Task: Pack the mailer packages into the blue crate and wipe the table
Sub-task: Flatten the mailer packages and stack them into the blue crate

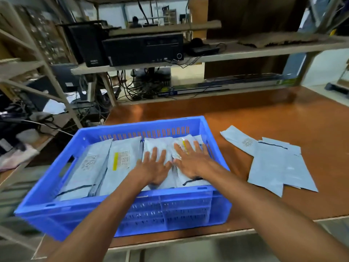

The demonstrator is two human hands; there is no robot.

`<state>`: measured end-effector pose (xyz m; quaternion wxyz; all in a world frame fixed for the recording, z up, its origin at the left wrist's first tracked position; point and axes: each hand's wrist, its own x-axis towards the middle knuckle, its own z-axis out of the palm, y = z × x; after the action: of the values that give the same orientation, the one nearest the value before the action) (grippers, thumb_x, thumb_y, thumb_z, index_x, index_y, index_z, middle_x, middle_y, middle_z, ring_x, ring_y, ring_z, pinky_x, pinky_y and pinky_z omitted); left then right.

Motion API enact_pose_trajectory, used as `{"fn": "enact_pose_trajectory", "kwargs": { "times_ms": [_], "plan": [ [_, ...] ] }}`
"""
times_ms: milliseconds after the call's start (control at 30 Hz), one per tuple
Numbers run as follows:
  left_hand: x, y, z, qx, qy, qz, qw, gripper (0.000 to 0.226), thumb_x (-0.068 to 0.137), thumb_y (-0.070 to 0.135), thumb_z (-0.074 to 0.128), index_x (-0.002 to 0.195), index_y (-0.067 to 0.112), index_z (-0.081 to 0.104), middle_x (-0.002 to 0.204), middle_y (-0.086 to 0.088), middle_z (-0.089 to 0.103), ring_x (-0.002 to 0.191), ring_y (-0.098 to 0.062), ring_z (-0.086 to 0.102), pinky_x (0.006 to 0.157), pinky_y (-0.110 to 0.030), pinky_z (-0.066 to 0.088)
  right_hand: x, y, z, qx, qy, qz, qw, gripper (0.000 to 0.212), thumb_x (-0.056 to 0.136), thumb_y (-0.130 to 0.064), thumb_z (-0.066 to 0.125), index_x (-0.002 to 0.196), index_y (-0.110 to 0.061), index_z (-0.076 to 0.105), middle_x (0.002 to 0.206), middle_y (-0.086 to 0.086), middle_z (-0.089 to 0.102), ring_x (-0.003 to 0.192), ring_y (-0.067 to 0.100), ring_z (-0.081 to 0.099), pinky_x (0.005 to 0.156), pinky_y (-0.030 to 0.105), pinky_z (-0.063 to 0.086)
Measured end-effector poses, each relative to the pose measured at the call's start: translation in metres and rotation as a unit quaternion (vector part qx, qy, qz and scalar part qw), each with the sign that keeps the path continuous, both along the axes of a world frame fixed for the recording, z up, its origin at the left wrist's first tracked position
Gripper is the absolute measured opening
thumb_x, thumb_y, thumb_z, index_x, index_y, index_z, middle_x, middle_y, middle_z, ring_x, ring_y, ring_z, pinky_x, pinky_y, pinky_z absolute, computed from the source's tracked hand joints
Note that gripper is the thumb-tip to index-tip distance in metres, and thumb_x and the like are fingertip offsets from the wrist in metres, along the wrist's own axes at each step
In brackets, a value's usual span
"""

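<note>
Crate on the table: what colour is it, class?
The crate is blue, best seen in the head view.

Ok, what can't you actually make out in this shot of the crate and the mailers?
From the head view:
- The number of mailers in the blue crate: they overlap, and the left hand and right hand cover some.
- The printed labels: too small and blurred to read.
- The loose mailers on the table: overlapping, so the count is unclear.
- The pale bundle at the left edge: blurred and cut off.
</note>
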<state>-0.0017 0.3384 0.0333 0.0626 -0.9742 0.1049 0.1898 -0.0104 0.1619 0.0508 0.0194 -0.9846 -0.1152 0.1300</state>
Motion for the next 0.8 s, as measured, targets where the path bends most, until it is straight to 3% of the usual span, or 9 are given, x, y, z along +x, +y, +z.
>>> {"fn": "enact_pose_trajectory", "kwargs": {
  "times_ms": [100,200,300,367,433,533,633,733,800],
  "plan": [
    [-0.001,-0.003,-0.001,-0.010,-0.003,0.012,1.000,0.104,0.060,0.064,-0.025,0.155,0.032,0.002,0.163,-0.001,-0.023,0.149,-0.039,-0.017,0.116,-0.063,0.008,-0.002,-0.002,0.002,-0.022,0.018,-0.009,1.000,0.065,0.099,-0.062,0.012,0.152,-0.040,-0.016,0.160,-0.003,-0.028,0.147,0.031,-0.026,0.115,0.057,-0.015],
    [-0.010,-0.007,0.012,-0.029,-0.051,0.031,0.998,0.073,0.089,0.060,-0.003,0.156,0.030,0.002,0.165,-0.006,-0.014,0.150,-0.037,-0.007,0.117,-0.060,0.011,-0.005,0.001,0.011,0.003,0.019,-0.006,1.000,0.062,0.101,-0.056,0.013,0.155,-0.036,-0.010,0.163,0.002,-0.021,0.148,0.033,-0.022,0.117,0.057,-0.014],
    [-0.020,-0.027,0.040,-0.095,-0.184,0.037,0.978,0.065,0.100,0.054,0.014,0.158,0.025,0.009,0.165,-0.012,0.004,0.151,-0.035,0.008,0.119,-0.054,0.015,0.002,-0.018,0.041,0.142,-0.158,0.016,0.977,0.053,0.104,-0.038,0.028,0.154,-0.022,0.025,0.164,0.009,0.015,0.151,0.029,0.007,0.121,0.052,0.002],
    [-0.023,-0.058,0.060,-0.165,-0.239,0.015,0.957,0.065,0.102,0.053,0.026,0.157,0.021,0.015,0.163,-0.015,0.014,0.149,-0.034,0.016,0.120,-0.050,0.017,0.006,-0.057,0.066,0.223,-0.318,-0.001,0.922,0.045,0.097,-0.027,0.041,0.140,-0.017,0.050,0.150,0.007,0.045,0.141,0.025,0.035,0.118,0.046,0.017],
    [-0.030,-0.103,0.075,-0.219,-0.273,-0.041,0.936,0.064,0.101,0.051,0.034,0.155,0.018,0.022,0.161,-0.015,0.022,0.147,-0.034,0.022,0.119,-0.049,0.020,0.008,-0.114,0.079,0.260,-0.404,-0.059,0.875,0.039,0.088,-0.019,0.049,0.124,-0.016,0.063,0.130,0.005,0.063,0.124,0.026,0.053,0.109,0.042,0.033],
    [-0.043,-0.192,0.080,-0.260,-0.279,-0.141,0.914,0.061,0.099,0.046,0.044,0.151,0.016,0.032,0.153,-0.014,0.036,0.139,-0.033,0.034,0.115,-0.047,0.029,0.005,-0.213,0.055,0.243,-0.344,-0.206,0.883,0.036,0.090,-0.012,0.054,0.125,-0.015,0.063,0.126,0.008,0.066,0.116,0.030,0.058,0.101,0.039,0.041],
    [-0.060,-0.278,0.055,-0.238,-0.178,-0.171,0.940,0.062,0.098,0.049,0.041,0.150,0.017,0.031,0.153,-0.013,0.034,0.137,-0.035,0.035,0.112,-0.048,0.031,-0.016,-0.297,-0.001,0.231,-0.230,-0.321,0.889,0.042,0.091,-0.010,0.055,0.132,-0.008,0.055,0.128,0.019,0.062,0.117,0.039,0.057,0.097,0.039,0.044],
    [-0.060,-0.336,0.006,-0.189,-0.063,-0.158,0.967,0.066,0.099,0.053,0.038,0.154,0.023,0.018,0.161,-0.010,0.019,0.146,-0.036,0.021,0.115,-0.051,0.023,-0.041,-0.342,-0.051,0.211,-0.144,-0.332,0.908,0.047,0.096,-0.015,0.052,0.141,-0.008,0.046,0.139,0.021,0.055,0.126,0.037,0.052,0.100,0.036,0.041],
    [-0.047,-0.357,-0.032,-0.178,-0.021,-0.142,0.973,0.066,0.100,0.054,0.035,0.157,0.030,0.011,0.165,-0.003,0.003,0.151,-0.032,0.004,0.119,-0.053,0.012,-0.053,-0.355,-0.080,0.169,-0.097,-0.283,0.939,0.054,0.102,-0.031,0.044,0.152,-0.014,0.031,0.156,0.010,0.036,0.141,0.028,0.037,0.112,0.039,0.031]
  ]
}}
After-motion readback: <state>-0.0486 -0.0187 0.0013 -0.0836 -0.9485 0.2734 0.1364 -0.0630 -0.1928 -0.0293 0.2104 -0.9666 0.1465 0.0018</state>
